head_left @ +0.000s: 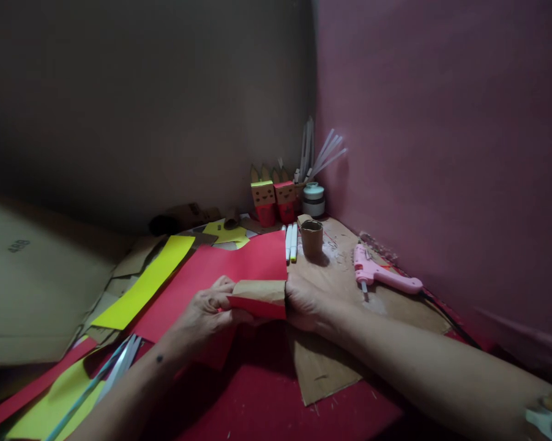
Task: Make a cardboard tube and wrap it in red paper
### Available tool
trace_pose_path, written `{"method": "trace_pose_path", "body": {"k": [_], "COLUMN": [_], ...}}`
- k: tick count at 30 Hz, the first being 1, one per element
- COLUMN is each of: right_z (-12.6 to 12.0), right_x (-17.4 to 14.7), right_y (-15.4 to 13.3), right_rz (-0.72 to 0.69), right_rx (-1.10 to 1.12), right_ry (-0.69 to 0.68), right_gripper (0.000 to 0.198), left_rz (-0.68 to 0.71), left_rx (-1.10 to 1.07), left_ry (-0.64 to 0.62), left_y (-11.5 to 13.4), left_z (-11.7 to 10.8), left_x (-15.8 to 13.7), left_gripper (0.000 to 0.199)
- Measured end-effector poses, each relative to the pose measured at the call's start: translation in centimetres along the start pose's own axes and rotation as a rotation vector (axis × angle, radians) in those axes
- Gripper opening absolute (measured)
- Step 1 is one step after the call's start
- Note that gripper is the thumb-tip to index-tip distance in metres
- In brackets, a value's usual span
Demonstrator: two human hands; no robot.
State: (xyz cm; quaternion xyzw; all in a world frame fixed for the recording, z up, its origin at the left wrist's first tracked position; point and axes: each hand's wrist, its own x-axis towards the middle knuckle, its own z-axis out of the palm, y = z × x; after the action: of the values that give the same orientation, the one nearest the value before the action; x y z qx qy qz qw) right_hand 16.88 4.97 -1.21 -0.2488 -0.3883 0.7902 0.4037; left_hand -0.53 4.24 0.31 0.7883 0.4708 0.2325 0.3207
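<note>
Nearest the camera in the head view: left forearm point(152, 361) and right forearm point(414, 361), entering from the bottom edge and lower right. Left hand point(209, 309) grasps the left end of a brown cardboard tube point(260, 289), pinching a red paper strip point(260, 307) against its near side. Right hand point(306, 304) curled at the tube's right end, gripping it; fingers mostly hidden, cannot tell whether inside or behind. Tube lies roughly level between both hands, centre of view.

Left of the hands: yellow strip point(142, 288), overlapping a large red sheet point(248, 252). Beyond: markers point(290, 242) side by side; short brown cylinder point(311, 239) upright near them. Right: pink glue gun point(386, 275) resting on a cardboard sheet point(328, 370). Back corner: two boxy figures point(263, 196) with drawn faces and red bases, near a lidded jar point(313, 201).
</note>
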Motion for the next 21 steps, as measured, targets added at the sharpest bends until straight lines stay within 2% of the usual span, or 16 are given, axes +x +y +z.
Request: {"method": "trace_pose_path", "body": {"k": [5, 10, 14, 18, 21], "right_z": [-0.6, -0.6, -0.3, -0.6, -1.0], "right_x": [0.4, 0.4, 0.1, 0.1, 0.1], "right_y": [0.8, 1.3, 1.3, 1.6, 1.8], "right_rz": [-0.079, -0.078, -0.083, -0.119, -0.109], "right_rx": [0.045, 0.090, 0.085, -0.014, -0.089], "right_ry": [-0.034, 0.042, 0.031, 0.166, 0.248], "right_gripper": [0.018, 0.019, 0.021, 0.023, 0.020], "left_rz": [-0.098, -0.192, -0.255, -0.425, -0.441], "left_rx": [-0.051, -0.171, -0.273, -0.393, -0.460], "left_ry": [-0.018, -0.085, -0.121, -0.141, -0.149], "left_y": [0.0, 0.0, 0.1, 0.2, 0.2], "left_z": [-0.1, -0.4, -0.4, -0.3, -0.3], "left_x": [-0.1, 0.0, 0.0, -0.2, -0.4], "left_gripper": [0.015, 0.012, 0.012, 0.016, 0.020]}}
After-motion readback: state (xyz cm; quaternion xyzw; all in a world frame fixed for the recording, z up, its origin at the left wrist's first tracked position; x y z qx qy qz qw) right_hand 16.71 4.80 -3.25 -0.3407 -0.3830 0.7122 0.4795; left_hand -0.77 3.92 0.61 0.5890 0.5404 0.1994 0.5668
